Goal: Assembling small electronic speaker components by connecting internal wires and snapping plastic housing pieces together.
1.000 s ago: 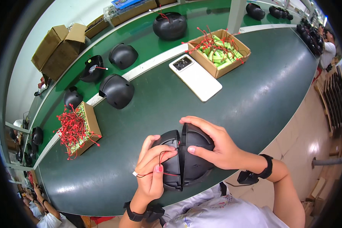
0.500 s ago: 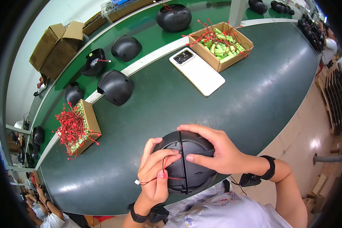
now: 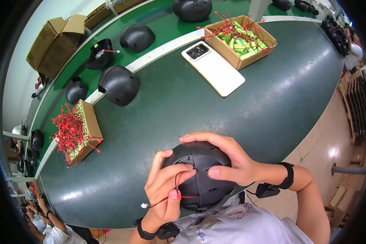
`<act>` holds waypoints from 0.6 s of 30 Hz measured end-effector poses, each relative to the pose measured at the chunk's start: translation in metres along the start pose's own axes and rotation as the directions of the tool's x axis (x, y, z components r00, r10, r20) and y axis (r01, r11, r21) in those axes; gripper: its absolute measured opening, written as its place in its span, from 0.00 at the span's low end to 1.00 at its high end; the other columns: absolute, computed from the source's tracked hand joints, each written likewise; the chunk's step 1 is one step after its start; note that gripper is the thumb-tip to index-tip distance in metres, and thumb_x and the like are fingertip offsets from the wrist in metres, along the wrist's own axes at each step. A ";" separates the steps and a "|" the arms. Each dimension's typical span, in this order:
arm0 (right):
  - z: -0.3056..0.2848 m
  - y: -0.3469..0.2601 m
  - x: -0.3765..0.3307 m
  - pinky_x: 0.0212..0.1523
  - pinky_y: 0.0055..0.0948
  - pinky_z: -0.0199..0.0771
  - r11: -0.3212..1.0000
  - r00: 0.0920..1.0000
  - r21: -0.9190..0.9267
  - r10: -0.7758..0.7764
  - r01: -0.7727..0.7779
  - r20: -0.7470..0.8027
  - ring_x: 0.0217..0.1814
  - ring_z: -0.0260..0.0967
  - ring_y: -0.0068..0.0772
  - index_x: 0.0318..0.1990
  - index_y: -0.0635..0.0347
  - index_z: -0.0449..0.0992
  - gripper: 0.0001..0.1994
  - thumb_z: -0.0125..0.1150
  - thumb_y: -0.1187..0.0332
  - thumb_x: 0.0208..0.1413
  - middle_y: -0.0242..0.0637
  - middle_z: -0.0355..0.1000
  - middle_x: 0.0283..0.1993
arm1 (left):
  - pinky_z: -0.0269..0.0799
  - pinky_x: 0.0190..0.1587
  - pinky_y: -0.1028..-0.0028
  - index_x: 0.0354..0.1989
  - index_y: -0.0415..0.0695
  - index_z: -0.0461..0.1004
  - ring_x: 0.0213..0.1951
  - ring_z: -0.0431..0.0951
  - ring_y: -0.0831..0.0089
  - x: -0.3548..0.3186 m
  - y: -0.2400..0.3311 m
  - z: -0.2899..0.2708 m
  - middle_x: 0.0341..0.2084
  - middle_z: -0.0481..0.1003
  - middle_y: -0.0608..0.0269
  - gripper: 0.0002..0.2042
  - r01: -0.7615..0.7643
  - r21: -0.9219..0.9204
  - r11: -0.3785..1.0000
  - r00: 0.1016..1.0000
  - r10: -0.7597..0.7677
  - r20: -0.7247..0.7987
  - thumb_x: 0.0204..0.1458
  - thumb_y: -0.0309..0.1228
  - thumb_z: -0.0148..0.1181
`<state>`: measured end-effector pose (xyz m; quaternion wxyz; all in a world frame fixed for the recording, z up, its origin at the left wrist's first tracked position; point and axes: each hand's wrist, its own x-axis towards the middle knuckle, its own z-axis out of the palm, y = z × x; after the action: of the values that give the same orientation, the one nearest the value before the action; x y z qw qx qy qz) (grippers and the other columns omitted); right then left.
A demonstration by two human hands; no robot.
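Observation:
A round black plastic shell [image 3: 202,188] made of two halves is held between my hands over the table's near edge. The halves meet along a thin seam down its middle. My left hand [image 3: 163,189] is closed on the left side, fingertips close to the seam. A thin red and black wire [image 3: 162,201] comes from the shell past these fingers. It ends in a small white connector [image 3: 144,205] that hangs free. My right hand [image 3: 236,164] grips the right side, thumb on the face and fingers round the far rim.
A white phone [image 3: 215,69] lies beside a cardboard box [image 3: 258,60] of green cylindrical cells with red wires. Another box [image 3: 92,122] of wired cells stands at left. Black shells [image 3: 120,85] sit along the green conveyor [image 3: 158,40]. Other people [image 3: 55,232] are at lower left.
The dark gap between the shell halves has closed to a thin seam. My right thumb has shifted right, away from the seam. The surroundings have shifted slightly in view.

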<state>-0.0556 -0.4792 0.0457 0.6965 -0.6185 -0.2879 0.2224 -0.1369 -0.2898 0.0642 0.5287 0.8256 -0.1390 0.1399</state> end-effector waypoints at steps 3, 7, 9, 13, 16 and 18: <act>0.002 -0.002 0.001 0.61 0.32 0.63 0.942 0.992 0.313 0.121 -0.124 0.029 0.60 0.67 0.36 0.61 0.69 0.63 0.27 0.58 0.65 0.56 0.46 0.68 0.58 | 0.61 0.57 0.49 0.35 0.31 0.81 0.47 0.72 0.46 -0.001 0.000 -0.001 0.35 0.78 0.51 0.22 -0.012 0.020 1.000 1.000 0.012 0.013 0.60 0.35 0.40; -0.001 0.002 0.002 0.63 0.33 0.61 0.971 0.998 0.237 0.032 -0.042 0.046 0.61 0.65 0.37 0.61 0.69 0.64 0.26 0.54 0.63 0.58 0.47 0.67 0.59 | 0.63 0.57 0.49 0.34 0.32 0.81 0.45 0.73 0.44 -0.003 -0.002 0.000 0.35 0.78 0.53 0.24 -0.047 0.007 0.999 0.999 0.047 -0.016 0.62 0.36 0.37; -0.004 0.004 0.003 0.63 0.34 0.60 0.976 0.997 0.215 0.022 -0.036 0.069 0.62 0.65 0.38 0.61 0.69 0.63 0.26 0.53 0.63 0.59 0.48 0.66 0.60 | 0.64 0.57 0.49 0.35 0.32 0.81 0.44 0.74 0.43 -0.002 -0.003 0.001 0.36 0.78 0.53 0.24 -0.041 -0.025 0.999 0.999 0.040 -0.018 0.61 0.40 0.41; -0.010 0.000 0.002 0.66 0.36 0.56 0.972 0.988 0.210 0.078 -0.104 0.130 0.68 0.58 0.41 0.64 0.68 0.60 0.31 0.55 0.56 0.58 0.50 0.58 0.67 | 0.67 0.52 0.45 0.40 0.34 0.74 0.46 0.73 0.42 -0.005 -0.028 0.010 0.41 0.74 0.49 0.30 -0.217 -0.028 0.976 0.976 0.217 0.014 0.51 0.55 0.56; -0.011 0.002 0.004 0.67 0.43 0.53 0.974 0.988 0.218 0.020 -0.053 0.155 0.72 0.51 0.47 0.67 0.66 0.55 0.43 0.65 0.49 0.49 0.50 0.50 0.71 | 0.67 0.52 0.45 0.47 0.43 0.54 0.50 0.72 0.43 -0.012 -0.040 0.024 0.46 0.60 0.47 0.42 -0.324 -0.256 0.911 0.896 0.209 -0.393 0.37 0.65 0.66; -0.031 -0.025 0.018 0.67 0.46 0.52 0.985 0.926 -0.128 -0.056 0.112 0.374 0.72 0.49 0.50 0.67 0.65 0.53 0.48 0.69 0.48 0.43 0.49 0.48 0.72 | 0.68 0.51 0.48 0.47 0.43 0.55 0.49 0.72 0.46 -0.019 -0.044 0.014 0.45 0.61 0.47 0.42 -0.302 -0.198 0.932 0.891 0.203 -0.406 0.39 0.66 0.64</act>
<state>-0.0229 -0.4935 0.0706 0.5913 -0.6025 -0.4554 0.2826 -0.1367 -0.2831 0.0146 0.6248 0.6821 -0.1582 0.3455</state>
